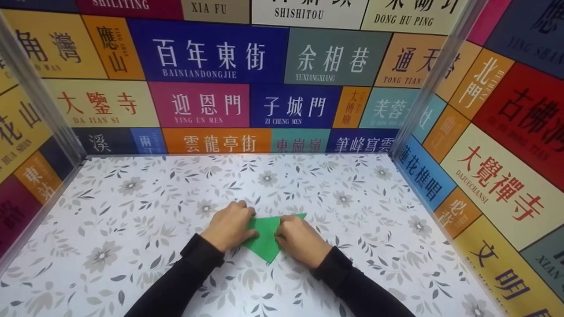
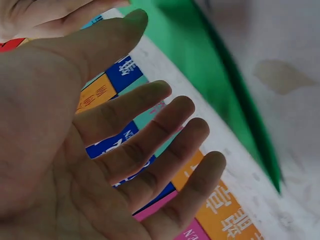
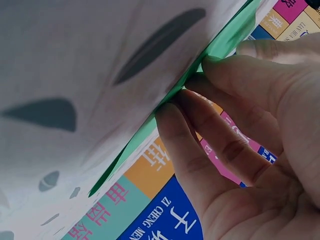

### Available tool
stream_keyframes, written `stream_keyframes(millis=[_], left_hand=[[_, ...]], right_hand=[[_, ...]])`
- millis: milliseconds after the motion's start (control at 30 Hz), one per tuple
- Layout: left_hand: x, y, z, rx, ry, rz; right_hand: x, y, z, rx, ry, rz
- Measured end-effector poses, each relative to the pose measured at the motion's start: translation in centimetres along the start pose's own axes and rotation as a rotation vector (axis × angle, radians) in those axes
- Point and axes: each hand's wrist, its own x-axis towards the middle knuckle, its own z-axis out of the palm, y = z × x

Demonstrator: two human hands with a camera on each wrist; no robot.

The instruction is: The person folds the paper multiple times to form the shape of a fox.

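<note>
While right hand (image 1: pixel 303 240) pinches, green paper (image 1: pixel 265 233), lying crosswise, points nearward.

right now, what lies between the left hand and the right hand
In the head view, the green sheet lies between the left hand and the right hand, on the floral tabletop.

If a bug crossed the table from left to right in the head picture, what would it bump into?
Left black sleeve → left hand → wide part of the green paper → right hand → right black sleeve
</note>
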Motion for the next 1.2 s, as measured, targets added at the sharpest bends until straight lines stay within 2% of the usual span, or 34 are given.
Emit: stream_keyframes(millis=[133,467,767,933,1200], left_hand=[[-0.1,-0.5,0.4,0.000,-0.018,-0.023],[0.3,-0.9,1.0,-0.046,-0.014,-0.015],[0.2,-0.8,1.2,-0.107,0.011,-0.020],[0.2,-1.1,1.2,-0.146,0.039,0.007],[0.8,-1.5,1.2,-0.144,0.089,0.073]], right_hand=[[0.0,0.0,0.1,-0.003,0.000,-0.015],[-0.3,0.2,0.1,-0.005,0.020,-0.040],[-0.3,0.2,-0.1,0.012,0.000,-0.007],[-0.4,0.2,-0.2,0.019,-0.010,0.003],[-0.1,0.2,-0.6,0.027,-0.023,-0.010]])
